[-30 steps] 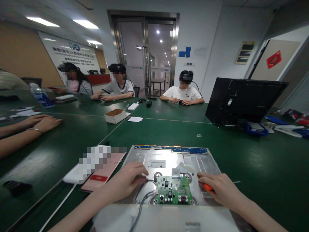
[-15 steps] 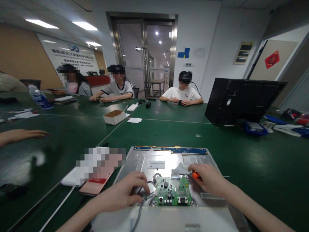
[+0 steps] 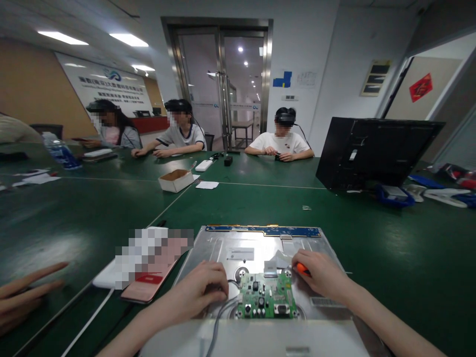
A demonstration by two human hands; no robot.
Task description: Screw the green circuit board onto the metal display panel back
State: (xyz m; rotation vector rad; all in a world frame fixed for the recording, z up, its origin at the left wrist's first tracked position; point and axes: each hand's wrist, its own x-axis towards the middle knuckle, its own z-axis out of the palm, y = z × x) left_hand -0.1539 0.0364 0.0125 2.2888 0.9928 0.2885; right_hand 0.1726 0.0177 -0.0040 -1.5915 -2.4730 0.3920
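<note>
A flat silver display panel lies in front of me, with a green circuit board on its back and a blue strip board along its far edge. At the board's left side, my left hand is closed, its fingertips pinching a thin dark cable. A grey cable runs from the board's left edge towards me. My right hand is wrapped round an orange-handled tool at the board's upper right; the tool's tip is hidden. Beside it a pale ribbon cable meets the board.
A pink phone and a white device with a cord lie left of the panel. Another person's hand reaches in at far left. Beyond are an open box and a black monitor. Several people sit across the table.
My left fingers have closed together at the dark cable. My right hand has barely shifted, still round the orange handle. The other person's hand at left has moved down and nearer.
</note>
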